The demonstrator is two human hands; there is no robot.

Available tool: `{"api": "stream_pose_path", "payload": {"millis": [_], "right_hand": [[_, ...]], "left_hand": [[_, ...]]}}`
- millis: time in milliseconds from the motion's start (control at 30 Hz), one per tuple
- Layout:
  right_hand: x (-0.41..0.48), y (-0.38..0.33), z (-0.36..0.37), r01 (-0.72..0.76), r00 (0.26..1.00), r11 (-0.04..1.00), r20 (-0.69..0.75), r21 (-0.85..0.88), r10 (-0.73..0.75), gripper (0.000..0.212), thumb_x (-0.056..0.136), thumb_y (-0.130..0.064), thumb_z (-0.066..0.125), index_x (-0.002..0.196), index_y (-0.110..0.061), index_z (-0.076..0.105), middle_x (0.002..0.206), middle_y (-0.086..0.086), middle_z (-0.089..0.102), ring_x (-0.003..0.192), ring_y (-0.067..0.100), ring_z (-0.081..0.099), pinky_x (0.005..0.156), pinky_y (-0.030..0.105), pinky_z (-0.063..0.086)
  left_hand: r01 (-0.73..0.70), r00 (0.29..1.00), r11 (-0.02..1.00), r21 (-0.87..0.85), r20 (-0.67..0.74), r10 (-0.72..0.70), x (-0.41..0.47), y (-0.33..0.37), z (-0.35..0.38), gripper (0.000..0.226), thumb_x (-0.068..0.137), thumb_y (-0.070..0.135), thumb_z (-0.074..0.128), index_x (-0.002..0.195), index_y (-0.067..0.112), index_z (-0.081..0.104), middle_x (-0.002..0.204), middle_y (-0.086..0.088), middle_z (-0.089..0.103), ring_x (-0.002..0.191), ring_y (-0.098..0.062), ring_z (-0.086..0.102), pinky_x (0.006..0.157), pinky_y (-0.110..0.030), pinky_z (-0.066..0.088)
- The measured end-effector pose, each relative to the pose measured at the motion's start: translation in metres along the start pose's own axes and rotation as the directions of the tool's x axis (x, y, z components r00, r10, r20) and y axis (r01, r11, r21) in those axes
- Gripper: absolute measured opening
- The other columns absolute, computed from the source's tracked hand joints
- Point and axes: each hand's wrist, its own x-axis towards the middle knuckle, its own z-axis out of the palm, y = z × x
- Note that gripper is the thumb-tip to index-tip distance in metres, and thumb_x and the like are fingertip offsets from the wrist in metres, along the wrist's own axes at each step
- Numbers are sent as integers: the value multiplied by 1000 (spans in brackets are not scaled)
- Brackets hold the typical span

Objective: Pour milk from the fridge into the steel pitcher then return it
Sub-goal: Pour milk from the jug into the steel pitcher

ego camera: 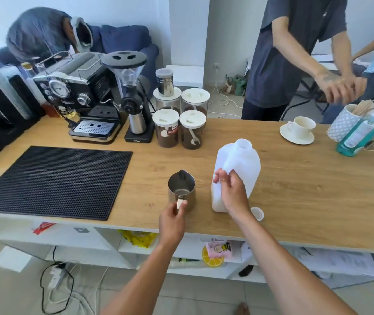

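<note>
**At the wooden counter: jug and pitcher both in hand**

On the long wooden counter (295,189), the biggest thing laid out is the black ribbed mat (52,180) at the left, bare on top. Behind it stand the espresso machine (83,98) and, just beside that, the coffee grinder (133,96) with its dark lid. Next along are four clear canisters (179,119) with white lids, holding dark grounds, and a small steel shaker (164,83) sits on the back left one.

Near the front edge, the white milk jug (240,164) stands upright on the wood with its mouth uncapped. The right hand (231,192) is wrapped around the jug's handle side, fingers closed on it. Just to the left, apart from the jug, the steel pitcher (181,189) stands on the counter, spout pointing away; some white liquid seems to lie at its bottom. The left hand (172,221) pinches the pitcher's handle between thumb and fingers.

Toward the far right sit a white cup on its saucer (299,129) and a blue-green bottle (356,137). Smallest of all, the jug's white cap (257,212) lies on the counter just right of the right wrist.
</note>
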Motion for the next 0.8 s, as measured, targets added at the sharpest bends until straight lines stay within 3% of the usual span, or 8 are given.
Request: {"api": "stream_pose_path", "payload": {"millis": [167, 367, 500, 600, 800], "right_hand": [[13, -9, -16, 39, 999, 999, -15, 0, -39, 34, 104, -35, 35, 82, -15, 51, 71, -1, 54, 68, 12, 53, 72, 23, 44], [50, -40, -51, 92, 982, 972, 180, -217, -53, 43, 100, -46, 41, 75, -11, 49, 63, 3, 53, 57, 17, 49, 64, 34, 44], [63, -58, -59, 219, 944, 883, 318, -415, -85, 52, 94, -53, 50, 70, -8, 46, 60, 3, 49, 54, 18, 46, 57, 34, 40], [64, -62, -60, 297, 920, 759, 385, -580, -66, 53, 92, -57, 50, 63, -14, 40, 59, 0, 46, 54, 18, 44, 54, 33, 36], [58, -55, -61, 286, 902, 687, 431, -668, 43, 56, 90, -66, 43, 63, -17, 49, 63, -5, 52, 58, 17, 50, 57, 33, 38]], "left_hand": [[-33, 998, 998, 50, 63, 30, 4, 7, -4, 38, 105, 30, 42, 70, 17, 49, 64, 5, 46, 59, -11, 40, 55, -29, 32], [-80, 994, 994, 69, 83, 74, 13, 4, -12, 42, 106, 31, 42, 64, 26, 40, 58, 10, 36, 54, -7, 33, 47, -20, 28], [-84, 993, 994, 73, 84, 78, 22, -3, -14, 45, 104, 36, 45, 63, 20, 38, 53, 11, 32, 48, -7, 28, 43, -20, 24], [-86, 994, 992, 89, 80, 79, 25, -3, -13, 47, 104, 35, 46, 61, 21, 34, 51, 11, 30, 43, -4, 25, 41, -18, 22], [-113, 991, 986, 124, 89, 102, 31, -4, -13, 47, 104, 36, 46, 62, 19, 34, 52, 9, 31, 43, -4, 25, 45, -25, 23]]}}
